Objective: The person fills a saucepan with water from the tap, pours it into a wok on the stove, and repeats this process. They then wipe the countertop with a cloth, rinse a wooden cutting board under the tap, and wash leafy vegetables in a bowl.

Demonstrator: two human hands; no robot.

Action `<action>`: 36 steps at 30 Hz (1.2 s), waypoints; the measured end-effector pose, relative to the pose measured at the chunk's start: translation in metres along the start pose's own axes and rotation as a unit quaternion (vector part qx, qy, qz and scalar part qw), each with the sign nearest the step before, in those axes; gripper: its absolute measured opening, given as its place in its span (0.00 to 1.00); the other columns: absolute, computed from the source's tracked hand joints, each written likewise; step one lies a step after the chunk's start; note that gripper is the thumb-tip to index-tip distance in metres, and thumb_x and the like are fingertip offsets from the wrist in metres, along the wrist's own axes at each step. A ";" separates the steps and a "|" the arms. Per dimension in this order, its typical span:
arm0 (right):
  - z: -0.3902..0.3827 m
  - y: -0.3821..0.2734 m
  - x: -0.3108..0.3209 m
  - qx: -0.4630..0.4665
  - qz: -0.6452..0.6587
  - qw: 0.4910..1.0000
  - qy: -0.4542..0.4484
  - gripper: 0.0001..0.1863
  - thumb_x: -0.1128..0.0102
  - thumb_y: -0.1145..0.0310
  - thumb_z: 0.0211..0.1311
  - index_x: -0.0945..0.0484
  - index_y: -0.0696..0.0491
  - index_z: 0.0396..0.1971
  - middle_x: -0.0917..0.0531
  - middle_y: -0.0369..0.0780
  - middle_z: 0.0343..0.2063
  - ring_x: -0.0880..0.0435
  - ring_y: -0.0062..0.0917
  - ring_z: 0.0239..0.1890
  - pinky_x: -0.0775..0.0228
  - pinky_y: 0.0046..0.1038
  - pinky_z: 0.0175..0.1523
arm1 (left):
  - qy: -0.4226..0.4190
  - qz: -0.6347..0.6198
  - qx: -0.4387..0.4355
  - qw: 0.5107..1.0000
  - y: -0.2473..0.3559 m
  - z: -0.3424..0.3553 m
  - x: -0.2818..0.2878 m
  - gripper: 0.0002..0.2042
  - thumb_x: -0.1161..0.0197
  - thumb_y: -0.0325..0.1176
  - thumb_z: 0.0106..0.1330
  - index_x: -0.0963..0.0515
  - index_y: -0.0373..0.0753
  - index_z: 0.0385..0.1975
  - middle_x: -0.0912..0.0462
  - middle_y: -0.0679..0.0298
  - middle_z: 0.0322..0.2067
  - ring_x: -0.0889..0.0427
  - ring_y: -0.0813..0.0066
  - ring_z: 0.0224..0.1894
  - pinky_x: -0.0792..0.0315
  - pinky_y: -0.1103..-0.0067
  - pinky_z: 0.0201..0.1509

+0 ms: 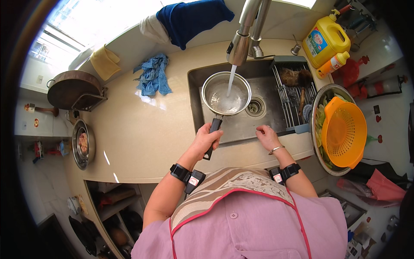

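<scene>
My left hand (206, 140) is closed around the black handle of a steel saucepan (227, 113). The pan is over the left part of the sink (271, 113), and a stream of water runs into it from the faucet (238, 49). Water covers the inside of the pan. At the sink's front edge is my right hand (268, 137), its fingers loosely curled with nothing seen in them. A bracelet is on that wrist.
A rack (290, 99) with brushes spans the sink's right side. Beside it, an orange colander (344, 131) rests on a steel basin (316, 129) of green vegetables. Yellow bottles (326, 41) stand behind. A blue cloth (154, 74), a pan (73, 90) and a meat bowl (90, 149) are leftward.
</scene>
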State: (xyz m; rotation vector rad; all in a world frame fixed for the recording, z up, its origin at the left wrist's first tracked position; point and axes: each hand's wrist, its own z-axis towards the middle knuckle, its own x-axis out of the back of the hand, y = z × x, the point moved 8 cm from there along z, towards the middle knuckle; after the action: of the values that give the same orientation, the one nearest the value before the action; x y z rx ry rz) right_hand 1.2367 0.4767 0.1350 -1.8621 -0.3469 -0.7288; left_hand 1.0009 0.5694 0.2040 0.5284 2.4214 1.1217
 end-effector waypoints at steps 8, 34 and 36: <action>0.000 0.000 0.001 0.018 -0.003 1.000 0.015 0.13 0.44 0.65 0.54 0.21 0.58 0.35 0.19 0.50 0.35 0.21 0.43 0.41 0.30 0.36 0.49 | 0.003 0.009 0.007 1.000 -0.003 0.000 0.001 0.10 0.39 0.31 0.60 0.33 0.36 0.34 0.29 0.68 0.19 0.32 0.83 0.14 0.40 0.85 0.17; 0.000 0.001 0.004 0.017 0.014 0.999 0.031 0.13 0.43 0.64 0.55 0.21 0.57 0.36 0.18 0.48 0.33 0.19 0.38 0.36 0.27 0.33 0.45 | -0.001 0.015 -0.002 1.000 -0.005 0.001 0.000 0.11 0.39 0.31 0.59 0.35 0.37 0.32 0.29 0.68 0.18 0.32 0.83 0.13 0.39 0.85 0.16; 0.000 0.002 0.005 0.013 0.009 0.999 0.032 0.13 0.43 0.64 0.56 0.21 0.57 0.36 0.18 0.48 0.33 0.19 0.38 0.36 0.27 0.33 0.45 | -0.001 0.017 -0.002 1.000 -0.004 0.000 0.000 0.11 0.39 0.31 0.59 0.35 0.37 0.32 0.29 0.68 0.18 0.32 0.84 0.13 0.39 0.85 0.16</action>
State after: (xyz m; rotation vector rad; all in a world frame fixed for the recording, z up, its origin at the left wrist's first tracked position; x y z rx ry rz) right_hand 1.2414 0.4759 0.1364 -1.8119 -0.2965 -0.7657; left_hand 1.0007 0.5669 0.2005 0.5699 2.4162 1.1401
